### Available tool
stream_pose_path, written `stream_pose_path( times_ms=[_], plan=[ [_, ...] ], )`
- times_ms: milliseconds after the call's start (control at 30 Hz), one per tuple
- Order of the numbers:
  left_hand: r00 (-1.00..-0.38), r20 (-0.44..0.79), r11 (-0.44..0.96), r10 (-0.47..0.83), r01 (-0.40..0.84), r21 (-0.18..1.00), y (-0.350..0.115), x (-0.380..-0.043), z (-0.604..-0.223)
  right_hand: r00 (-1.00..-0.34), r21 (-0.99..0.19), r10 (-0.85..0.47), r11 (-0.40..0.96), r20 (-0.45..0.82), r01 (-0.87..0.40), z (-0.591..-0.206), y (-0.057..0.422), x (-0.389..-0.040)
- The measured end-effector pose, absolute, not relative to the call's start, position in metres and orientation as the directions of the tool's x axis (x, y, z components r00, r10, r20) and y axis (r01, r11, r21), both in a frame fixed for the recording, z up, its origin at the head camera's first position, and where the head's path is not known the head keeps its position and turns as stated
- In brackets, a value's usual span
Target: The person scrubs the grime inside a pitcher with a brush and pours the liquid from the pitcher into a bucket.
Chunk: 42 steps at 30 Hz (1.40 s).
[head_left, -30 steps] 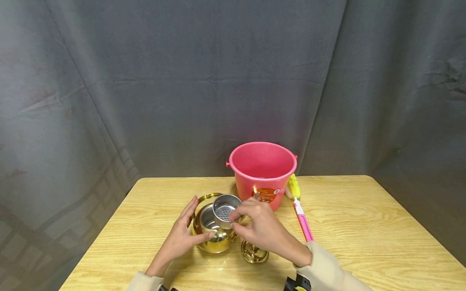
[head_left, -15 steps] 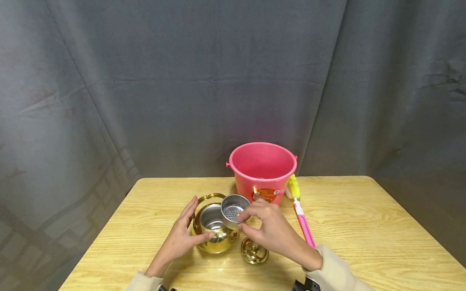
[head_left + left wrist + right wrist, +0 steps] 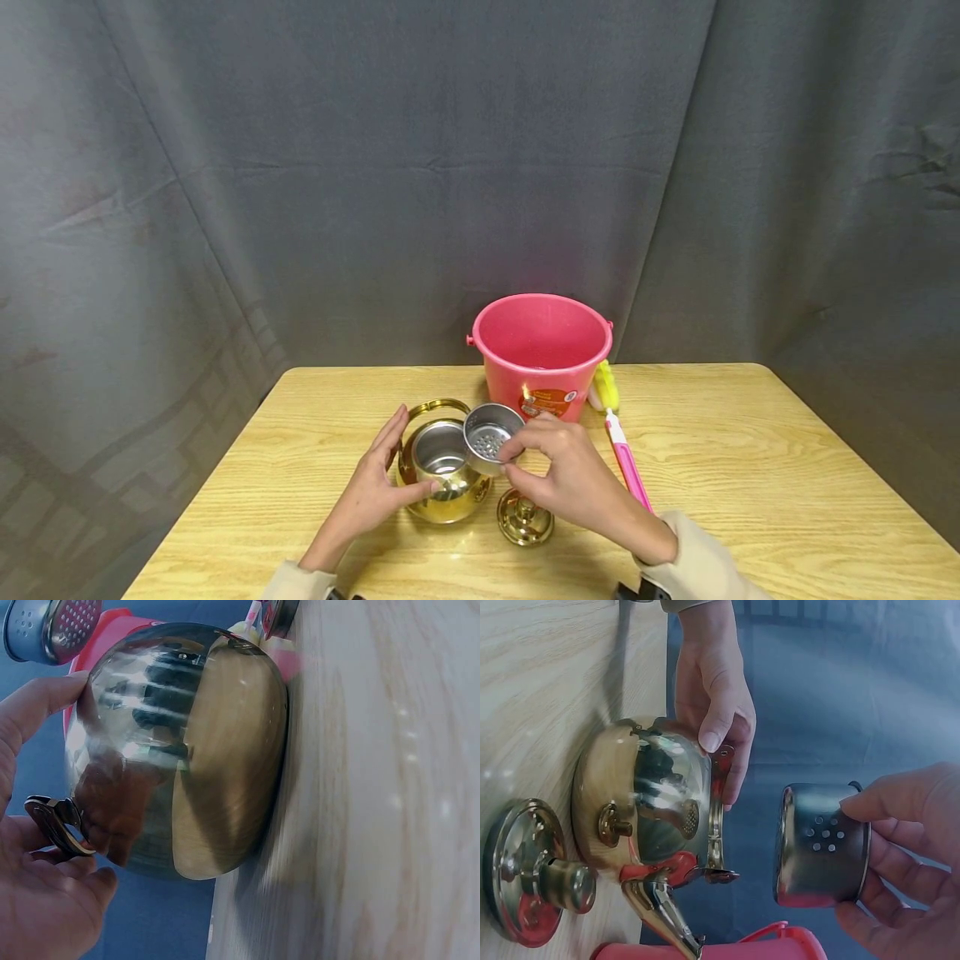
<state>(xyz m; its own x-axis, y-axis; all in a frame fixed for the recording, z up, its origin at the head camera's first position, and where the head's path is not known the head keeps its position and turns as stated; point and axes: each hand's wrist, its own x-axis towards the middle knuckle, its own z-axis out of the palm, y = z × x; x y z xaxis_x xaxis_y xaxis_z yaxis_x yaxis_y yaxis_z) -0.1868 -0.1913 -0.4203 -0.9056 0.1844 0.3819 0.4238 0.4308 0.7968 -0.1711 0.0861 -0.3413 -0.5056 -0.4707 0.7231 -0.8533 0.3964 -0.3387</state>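
A shiny gold teapot point(image 3: 450, 504) stands lidless on the table, its steel inside showing. My left hand point(image 3: 372, 487) holds it at the left, thumb against the upper body and fingers round the base of the hoop handle point(image 3: 60, 825). Between thumb and fingers, my right hand point(image 3: 566, 471) pinches the rim of a steel strainer basket point(image 3: 821, 847) with holes in its wall and floor. The basket is raised beside the teapot's mouth, apart from it in the right wrist view. The gold lid point(image 3: 525, 518) lies knob up, right of the teapot.
Behind the teapot stands a pink bucket point(image 3: 540, 333). To its right lies a brush with a pink-and-white handle point(image 3: 626, 462) and a yellow head point(image 3: 606, 387). The teapot's spout point(image 3: 660, 911) points toward the bucket. A grey curtain point(image 3: 450, 183) hangs behind the table.
My right hand has moved the strainer basket to the right, from over the teapot's mouth to beside it. The left hand and the teapot have stayed in place.
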Motion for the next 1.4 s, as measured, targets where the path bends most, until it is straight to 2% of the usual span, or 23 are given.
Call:
stream_pose_path(
  times_ms=[300,767,1067,1400],
  plan=[
    [-0.911,0.371,0.424,0.18,0.413,0.806,-0.191,-0.186,-0.42,-0.523,-0.344,-0.467,0.417,0.713,-0.841,-0.344,0.093,-0.168],
    [-0.909,0.374,0.431,0.186,0.417,0.8,-0.19,-0.185,-0.42,-0.483,-0.302,-0.437,0.421,0.759,-0.855,-0.348,0.102,-0.167],
    [-0.906,0.382,0.435,0.181,0.422,0.795,-0.19,-0.186,-0.421,-0.517,-0.316,-0.428,0.457,0.742,-0.831,-0.35,0.108,-0.166],
    [-0.907,0.377,0.427,0.187,0.421,0.8,-0.191,-0.186,-0.42,-0.51,-0.293,-0.403,0.487,0.76,-0.823,-0.352,0.115,-0.164]
  ],
)
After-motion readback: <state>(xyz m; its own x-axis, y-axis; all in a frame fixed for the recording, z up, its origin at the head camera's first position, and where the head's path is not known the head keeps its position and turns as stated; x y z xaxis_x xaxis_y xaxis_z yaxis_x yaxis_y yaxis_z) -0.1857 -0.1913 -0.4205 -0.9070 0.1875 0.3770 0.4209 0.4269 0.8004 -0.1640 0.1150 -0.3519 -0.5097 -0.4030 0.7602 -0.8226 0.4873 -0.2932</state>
